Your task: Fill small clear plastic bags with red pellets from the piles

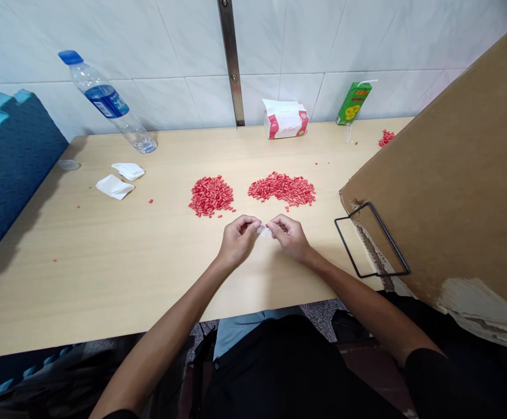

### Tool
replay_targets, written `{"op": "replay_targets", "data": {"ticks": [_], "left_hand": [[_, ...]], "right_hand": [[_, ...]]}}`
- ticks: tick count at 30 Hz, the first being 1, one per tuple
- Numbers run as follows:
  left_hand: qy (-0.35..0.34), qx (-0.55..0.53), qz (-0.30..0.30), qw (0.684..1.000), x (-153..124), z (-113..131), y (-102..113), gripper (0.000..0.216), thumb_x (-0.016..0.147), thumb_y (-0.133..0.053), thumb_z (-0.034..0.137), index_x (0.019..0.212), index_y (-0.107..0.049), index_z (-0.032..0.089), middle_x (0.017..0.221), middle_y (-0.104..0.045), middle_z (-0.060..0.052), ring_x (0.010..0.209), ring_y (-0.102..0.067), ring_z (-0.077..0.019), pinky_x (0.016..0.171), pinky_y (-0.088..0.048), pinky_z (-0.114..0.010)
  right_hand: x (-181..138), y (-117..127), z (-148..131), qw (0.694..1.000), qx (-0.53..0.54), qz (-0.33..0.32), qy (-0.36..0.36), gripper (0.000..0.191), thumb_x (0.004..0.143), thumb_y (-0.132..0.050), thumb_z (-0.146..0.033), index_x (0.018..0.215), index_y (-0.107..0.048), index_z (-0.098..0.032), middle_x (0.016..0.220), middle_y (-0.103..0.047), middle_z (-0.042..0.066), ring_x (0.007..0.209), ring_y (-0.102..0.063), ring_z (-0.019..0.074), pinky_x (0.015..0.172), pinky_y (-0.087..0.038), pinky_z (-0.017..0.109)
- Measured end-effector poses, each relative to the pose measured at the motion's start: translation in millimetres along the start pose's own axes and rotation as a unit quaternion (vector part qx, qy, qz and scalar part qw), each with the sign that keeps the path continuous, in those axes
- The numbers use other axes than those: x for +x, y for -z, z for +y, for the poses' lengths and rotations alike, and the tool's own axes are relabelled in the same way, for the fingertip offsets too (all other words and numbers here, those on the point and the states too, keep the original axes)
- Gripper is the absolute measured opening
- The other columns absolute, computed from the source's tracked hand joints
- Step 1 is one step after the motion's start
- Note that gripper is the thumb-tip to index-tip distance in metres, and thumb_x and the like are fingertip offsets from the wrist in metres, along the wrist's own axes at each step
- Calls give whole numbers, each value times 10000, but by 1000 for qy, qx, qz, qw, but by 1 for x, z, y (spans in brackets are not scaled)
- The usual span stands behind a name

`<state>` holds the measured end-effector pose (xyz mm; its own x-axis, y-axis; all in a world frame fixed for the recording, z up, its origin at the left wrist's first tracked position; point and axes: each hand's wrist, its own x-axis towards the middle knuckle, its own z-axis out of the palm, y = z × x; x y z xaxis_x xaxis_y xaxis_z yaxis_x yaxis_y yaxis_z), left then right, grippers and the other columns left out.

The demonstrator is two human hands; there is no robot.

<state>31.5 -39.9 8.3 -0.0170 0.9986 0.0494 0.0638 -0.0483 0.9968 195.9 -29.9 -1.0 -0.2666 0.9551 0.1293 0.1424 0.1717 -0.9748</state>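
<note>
My left hand [237, 237] and my right hand [291, 235] meet just above the wooden table [117, 262], near its front edge. Both pinch a small clear plastic bag [263, 231] between their fingertips. Just beyond the hands lie two heaps of small red pieces, a left pile [211, 195] and a wider right pile [283, 188]. A few stray red pieces dot the tabletop around them.
A water bottle [107, 102] lies tilted at the back left beside two crumpled tissues [120, 179]. A tissue pack [285, 119] and a green drink carton [354, 103] stand by the tiled wall. A big cardboard sheet [454, 174] with a black wire handle [371, 241] leans at right. Blue foam mat [4, 163] at left.
</note>
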Motion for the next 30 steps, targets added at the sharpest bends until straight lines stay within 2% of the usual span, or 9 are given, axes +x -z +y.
{"op": "replay_targets", "data": {"ticks": [5, 11, 18, 22, 30], "left_hand": [[-11, 31, -16, 999, 0, -1, 1, 220, 814, -607, 380, 792, -601, 162, 732, -614, -6, 669, -549, -118, 658, -451, -247], [-60, 127, -21, 990, -4, -2, 2, 178, 867, -535, 321, 783, -587, 174, 763, -584, -12, 678, -521, -121, 638, -415, -253], [-110, 210, -23, 971, -6, 4, 1, 161, 854, -544, 285, 757, -622, 182, 763, -620, -26, 708, -559, -145, 641, -420, -275], [-118, 233, -20, 965, -5, 5, 2, 143, 843, -546, 261, 759, -634, 185, 764, -630, -26, 707, -566, -147, 633, -423, -274], [-144, 245, -44, 958, -6, 7, 2, 141, 853, -539, 255, 764, -624, 185, 783, -625, -34, 719, -565, -148, 633, -427, -271]], "right_hand": [[0, -1, -1, 1000, 3, 6, 3, 288, 869, -548, -442, 739, -562, -186, 606, -515, -25, 560, -447, 109, 549, -360, 242], [1, -1, -1, 1000, -8, 4, 8, 304, 884, -524, -450, 743, -565, -184, 593, -502, -29, 544, -434, 103, 537, -352, 240], [2, 0, 0, 997, 82, -6, -6, 332, 875, -538, -501, 780, -569, -185, 687, -597, 4, 568, -509, 104, 560, -419, 247], [2, 0, -1, 995, 101, -15, -9, 341, 859, -557, -522, 795, -580, -187, 719, -629, 19, 603, -550, 112, 590, -449, 255], [0, 1, 0, 995, 98, -36, -4, 304, 869, -563, -475, 797, -588, -180, 689, -601, 6, 663, -573, 126, 665, -471, 267]]}}
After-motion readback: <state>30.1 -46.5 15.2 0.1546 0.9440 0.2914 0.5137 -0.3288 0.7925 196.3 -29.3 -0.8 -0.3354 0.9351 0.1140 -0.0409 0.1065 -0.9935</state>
